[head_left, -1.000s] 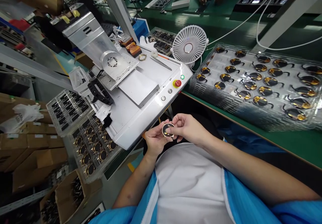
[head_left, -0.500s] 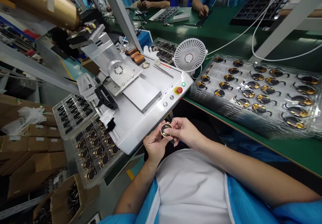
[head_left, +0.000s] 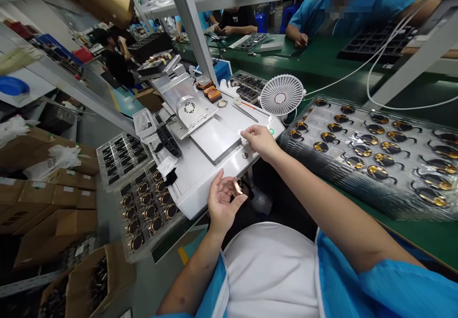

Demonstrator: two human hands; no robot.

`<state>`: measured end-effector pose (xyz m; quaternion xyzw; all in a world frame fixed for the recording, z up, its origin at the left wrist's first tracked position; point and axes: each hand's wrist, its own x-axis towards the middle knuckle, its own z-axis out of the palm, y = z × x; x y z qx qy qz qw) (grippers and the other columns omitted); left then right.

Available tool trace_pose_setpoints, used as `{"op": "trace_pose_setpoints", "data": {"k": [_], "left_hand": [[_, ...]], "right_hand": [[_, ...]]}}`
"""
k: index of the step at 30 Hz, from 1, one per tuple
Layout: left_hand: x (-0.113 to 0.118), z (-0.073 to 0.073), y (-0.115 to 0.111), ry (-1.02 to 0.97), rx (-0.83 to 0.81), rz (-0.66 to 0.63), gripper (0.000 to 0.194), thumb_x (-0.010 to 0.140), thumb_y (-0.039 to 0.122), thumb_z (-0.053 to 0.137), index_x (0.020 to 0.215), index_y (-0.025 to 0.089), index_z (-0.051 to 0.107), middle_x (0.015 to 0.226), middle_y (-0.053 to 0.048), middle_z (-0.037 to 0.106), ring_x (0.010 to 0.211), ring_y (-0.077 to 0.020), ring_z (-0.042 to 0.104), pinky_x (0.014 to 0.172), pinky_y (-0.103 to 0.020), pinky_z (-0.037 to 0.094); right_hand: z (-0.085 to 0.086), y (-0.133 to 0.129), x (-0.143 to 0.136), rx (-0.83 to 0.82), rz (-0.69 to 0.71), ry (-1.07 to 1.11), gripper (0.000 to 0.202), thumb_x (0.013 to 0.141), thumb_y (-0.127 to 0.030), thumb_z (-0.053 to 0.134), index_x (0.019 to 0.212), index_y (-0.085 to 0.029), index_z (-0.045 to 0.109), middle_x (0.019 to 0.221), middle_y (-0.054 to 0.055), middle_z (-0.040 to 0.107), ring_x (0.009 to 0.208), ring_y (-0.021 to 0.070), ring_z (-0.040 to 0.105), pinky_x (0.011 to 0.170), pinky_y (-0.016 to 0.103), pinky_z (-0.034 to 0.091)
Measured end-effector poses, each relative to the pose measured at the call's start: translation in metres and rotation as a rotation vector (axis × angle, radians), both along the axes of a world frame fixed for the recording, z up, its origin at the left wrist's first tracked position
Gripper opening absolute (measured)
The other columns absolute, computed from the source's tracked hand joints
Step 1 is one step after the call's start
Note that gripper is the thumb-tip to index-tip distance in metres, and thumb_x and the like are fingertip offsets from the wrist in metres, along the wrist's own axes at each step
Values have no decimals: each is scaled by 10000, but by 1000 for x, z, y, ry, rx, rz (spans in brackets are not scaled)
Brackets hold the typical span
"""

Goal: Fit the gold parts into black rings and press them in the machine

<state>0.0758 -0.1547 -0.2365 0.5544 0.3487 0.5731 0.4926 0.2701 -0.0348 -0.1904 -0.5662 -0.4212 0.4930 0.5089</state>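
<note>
My left hand (head_left: 222, 202) pinches a round gold-rimmed part (head_left: 236, 187) on edge between thumb and fingers, in front of the white machine base (head_left: 200, 184). Over the front right corner of that base is my right hand (head_left: 258, 140), its fingers drawn together near the buttons; whatever they may hold is too small to name. Behind them, a metal fixture plate (head_left: 200, 117) with a round seat stands on the machine, beside a flat pale block (head_left: 216, 139).
A white fan (head_left: 282, 96) stands behind the machine's right corner. Stacked clear trays of gold and black parts (head_left: 365, 141) lie at the right. More trays (head_left: 148, 206) and cardboard boxes (head_left: 53, 194) are at the left. People sit across the green bench (head_left: 322, 70).
My right hand has left the round part and moved up and forward over the machine's corner. The part has turned edge-on in my left hand. The view has tilted upward.
</note>
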Motion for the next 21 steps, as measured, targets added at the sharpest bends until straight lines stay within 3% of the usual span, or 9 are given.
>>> {"op": "trace_pose_setpoints", "data": {"k": [2, 6, 10, 15, 21], "left_hand": [[-1, 1, -2, 56, 53, 52, 797, 734, 248, 914, 1438, 261, 541, 1120, -89, 740, 953, -181, 765, 814, -261, 628], [0, 3, -6, 184, 157, 102, 827, 753, 159, 884, 1478, 245, 497, 1210, -125, 752, 1042, -202, 765, 887, -291, 634], [4, 3, -7, 284, 198, 84, 844, 773, 167, 868, 1509, 226, 458, 1271, -160, 742, 1095, -235, 760, 926, -337, 641], [6, 3, -6, 319, 237, 65, 780, 809, 162, 828, 1502, 211, 474, 1278, -165, 743, 1108, -243, 759, 891, -322, 654], [6, 5, -7, 340, 216, 83, 711, 809, 185, 826, 1459, 190, 538, 1259, -164, 754, 1093, -255, 767, 884, -326, 662]], "right_hand": [[2, -23, 0, 46, 29, 17, 385, 835, -473, 782, 761, -216, 505, 551, -72, 463, 416, 78, 379, 395, 218, 328], [5, -85, -4, 54, 231, 69, 389, 791, -513, 798, 778, -208, 556, 534, -56, 526, 427, 112, 477, 422, 233, 398], [4, -125, -14, 9, 280, 55, 357, 798, -495, 789, 778, -189, 606, 617, -3, 631, 474, 128, 543, 454, 243, 437], [3, -134, -22, 96, 205, -111, 243, 857, -398, 706, 757, -192, 624, 673, 33, 692, 557, 150, 601, 516, 251, 448], [1, -133, -23, 140, 186, -207, 201, 854, -350, 685, 730, -204, 622, 636, 19, 668, 542, 145, 559, 507, 251, 419]]}}
